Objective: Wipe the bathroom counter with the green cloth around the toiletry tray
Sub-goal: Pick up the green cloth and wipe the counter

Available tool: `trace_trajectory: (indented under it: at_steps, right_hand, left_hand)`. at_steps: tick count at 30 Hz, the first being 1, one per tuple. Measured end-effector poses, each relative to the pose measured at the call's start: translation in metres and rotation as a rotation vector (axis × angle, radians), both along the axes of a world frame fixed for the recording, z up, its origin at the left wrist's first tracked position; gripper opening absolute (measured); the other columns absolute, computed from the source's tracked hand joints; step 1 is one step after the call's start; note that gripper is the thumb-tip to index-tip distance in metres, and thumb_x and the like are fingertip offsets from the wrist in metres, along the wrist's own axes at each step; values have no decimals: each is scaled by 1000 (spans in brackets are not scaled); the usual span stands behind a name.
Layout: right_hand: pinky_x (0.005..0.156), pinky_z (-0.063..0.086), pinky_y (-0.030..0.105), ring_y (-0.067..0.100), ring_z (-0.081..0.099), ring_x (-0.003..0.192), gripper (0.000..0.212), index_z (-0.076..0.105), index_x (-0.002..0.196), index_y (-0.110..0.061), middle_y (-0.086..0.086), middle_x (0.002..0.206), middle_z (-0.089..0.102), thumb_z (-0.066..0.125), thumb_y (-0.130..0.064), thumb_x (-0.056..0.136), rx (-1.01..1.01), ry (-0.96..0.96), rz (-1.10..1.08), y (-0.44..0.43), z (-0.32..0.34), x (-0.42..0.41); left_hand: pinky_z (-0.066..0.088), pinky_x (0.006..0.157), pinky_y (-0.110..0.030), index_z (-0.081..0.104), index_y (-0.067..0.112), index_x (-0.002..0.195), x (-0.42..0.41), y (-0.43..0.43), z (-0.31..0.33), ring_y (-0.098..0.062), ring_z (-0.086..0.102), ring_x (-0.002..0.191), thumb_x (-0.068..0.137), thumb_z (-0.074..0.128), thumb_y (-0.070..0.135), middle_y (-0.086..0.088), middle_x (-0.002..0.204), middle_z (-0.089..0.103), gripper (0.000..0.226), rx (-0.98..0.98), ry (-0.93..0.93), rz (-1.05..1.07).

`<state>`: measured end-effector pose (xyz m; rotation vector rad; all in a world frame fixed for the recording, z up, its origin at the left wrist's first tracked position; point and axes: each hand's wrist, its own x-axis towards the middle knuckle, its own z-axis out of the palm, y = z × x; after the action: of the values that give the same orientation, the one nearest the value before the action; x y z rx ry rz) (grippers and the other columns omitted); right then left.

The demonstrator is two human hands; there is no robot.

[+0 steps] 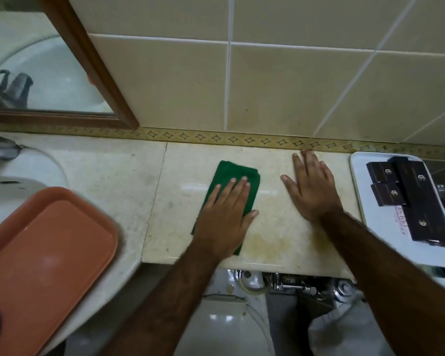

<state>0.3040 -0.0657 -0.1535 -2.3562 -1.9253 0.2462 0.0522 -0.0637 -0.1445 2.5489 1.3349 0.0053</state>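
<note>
With hands (267, 204) flat, cloth (231, 173) underneath.

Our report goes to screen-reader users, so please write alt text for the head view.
A person's left hand presses a folded green cloth flat on a beige bathroom counter, while the right hand rests flat beside it. A white toiletry tray of black boxes sits right; an orange tray sits left over the sink.

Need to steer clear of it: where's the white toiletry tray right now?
In the head view, the white toiletry tray sits at the counter's far right end, just right of the right hand; the green cloth is under the left hand.
</note>
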Motion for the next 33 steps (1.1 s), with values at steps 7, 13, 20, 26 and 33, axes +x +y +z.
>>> trace_trajectory:
  at_steps: [7,13,20,26,33]
  right_hand:
    - [131,7,46,23,5,164,74,17,166,-18,10,176,9,18,-61,107,2,-6,-8,-1,0,0]
    - [131,7,46,25,8,163,70,19,166,-18,12,176,12,20,-56,108,8,4,-14,0,-1,0]
    - [131,6,46,25,6,163,67,16,167,-17,11,176,11,21,-52,110,-22,11,-5,-1,5,-2]
    - [131,5,45,26,6,163,66,17,167,-15,11,176,11,23,-48,111,-34,6,-11,-2,10,-6]
    - [131,4,44,24,5,163,66,17,167,-17,9,177,10,22,-50,110,-27,29,-14,-3,11,-6]
  left_hand:
    - [16,127,-51,17,14,163,-92,31,3,-25,16,158,104,10,58,-5,171,20,73,62,13,536]
    - [18,125,-54,18,11,162,-4,26,5,-29,18,157,105,16,54,-10,170,21,71,97,6,439]
    - [12,127,-49,20,15,162,15,-78,-4,-25,17,158,106,25,53,-3,171,17,68,65,-2,52]
    - [14,127,-51,14,13,163,-79,-15,-2,-25,14,158,106,18,51,-6,171,16,69,65,68,496]
    - [13,126,-54,12,10,163,10,18,-3,-29,11,158,105,13,52,-10,172,12,72,85,29,454]
